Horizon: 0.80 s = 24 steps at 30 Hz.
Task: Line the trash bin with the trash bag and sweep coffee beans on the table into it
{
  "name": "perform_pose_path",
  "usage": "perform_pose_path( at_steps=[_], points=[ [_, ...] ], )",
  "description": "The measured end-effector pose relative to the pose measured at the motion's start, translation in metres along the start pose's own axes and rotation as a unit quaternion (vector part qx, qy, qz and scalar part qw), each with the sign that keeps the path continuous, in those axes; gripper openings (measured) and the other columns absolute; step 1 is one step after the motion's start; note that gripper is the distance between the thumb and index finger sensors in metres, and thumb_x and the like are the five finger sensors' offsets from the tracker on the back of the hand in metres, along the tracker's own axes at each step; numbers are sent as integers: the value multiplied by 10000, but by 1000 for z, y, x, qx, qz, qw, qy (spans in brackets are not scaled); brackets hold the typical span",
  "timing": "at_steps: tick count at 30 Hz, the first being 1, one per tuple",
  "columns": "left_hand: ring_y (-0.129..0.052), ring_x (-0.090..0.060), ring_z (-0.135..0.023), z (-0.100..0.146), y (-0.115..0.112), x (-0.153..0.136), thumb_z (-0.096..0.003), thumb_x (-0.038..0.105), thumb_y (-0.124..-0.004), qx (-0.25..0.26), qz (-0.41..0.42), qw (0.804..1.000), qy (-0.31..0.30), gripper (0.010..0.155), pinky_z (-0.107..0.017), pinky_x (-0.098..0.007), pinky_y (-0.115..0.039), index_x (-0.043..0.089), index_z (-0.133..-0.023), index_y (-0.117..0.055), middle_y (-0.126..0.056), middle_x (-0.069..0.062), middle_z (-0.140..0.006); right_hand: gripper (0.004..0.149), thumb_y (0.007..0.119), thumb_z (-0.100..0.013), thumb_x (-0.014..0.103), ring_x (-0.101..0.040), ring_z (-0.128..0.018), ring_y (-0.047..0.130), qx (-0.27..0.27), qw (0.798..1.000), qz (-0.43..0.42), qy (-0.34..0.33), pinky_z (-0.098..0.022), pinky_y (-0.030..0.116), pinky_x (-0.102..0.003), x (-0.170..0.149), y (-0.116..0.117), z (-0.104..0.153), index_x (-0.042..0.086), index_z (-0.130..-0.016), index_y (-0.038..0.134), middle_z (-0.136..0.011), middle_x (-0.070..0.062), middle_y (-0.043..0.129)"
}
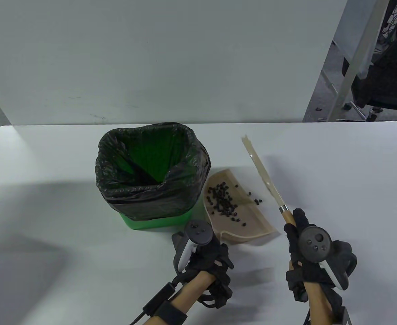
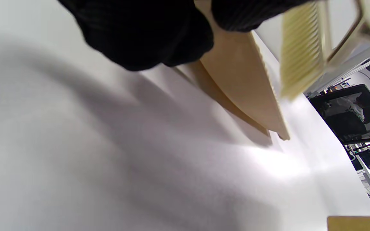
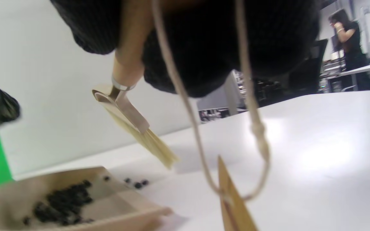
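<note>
A green trash bin lined with a black bag stands open at mid-table. Right of it lies a beige dustpan with a heap of coffee beans inside; a few beans sit at its right lip. My left hand grips the dustpan's near edge, and its gloved fingers curl around the pan. My right hand grips the wooden handle of a brush, whose pale bristles point away, raised just right of the pan. The brush hangs above the loose beans.
A white wall panel rises behind the table's far edge. A cord loop dangles from the brush handle. Chairs and frames stand beyond the right rear. A person stands in the background.
</note>
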<state>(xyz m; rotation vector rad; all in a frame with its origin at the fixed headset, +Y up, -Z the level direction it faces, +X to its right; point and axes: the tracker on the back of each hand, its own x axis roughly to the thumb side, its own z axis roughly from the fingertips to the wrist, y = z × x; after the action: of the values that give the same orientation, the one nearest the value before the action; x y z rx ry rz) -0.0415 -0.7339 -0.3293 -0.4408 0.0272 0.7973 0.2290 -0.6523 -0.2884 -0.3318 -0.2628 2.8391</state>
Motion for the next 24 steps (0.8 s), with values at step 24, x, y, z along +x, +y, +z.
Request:
perform_pose_path(
  at_steps=[24],
  points=[
    [-921, -142, -620, -4, 2, -18, -573, 361, -645, -37, 54, 998, -12, 818, -379, -301, -943, 59, -1058, -59, -493, -167, -1052, 542, 632, -626, 429, -176, -397, 994, -21, 993, -114, 28, -292, 907, -375, -13, -3, 1, 153, -1093, 606, -763, -93, 947]
  ],
)
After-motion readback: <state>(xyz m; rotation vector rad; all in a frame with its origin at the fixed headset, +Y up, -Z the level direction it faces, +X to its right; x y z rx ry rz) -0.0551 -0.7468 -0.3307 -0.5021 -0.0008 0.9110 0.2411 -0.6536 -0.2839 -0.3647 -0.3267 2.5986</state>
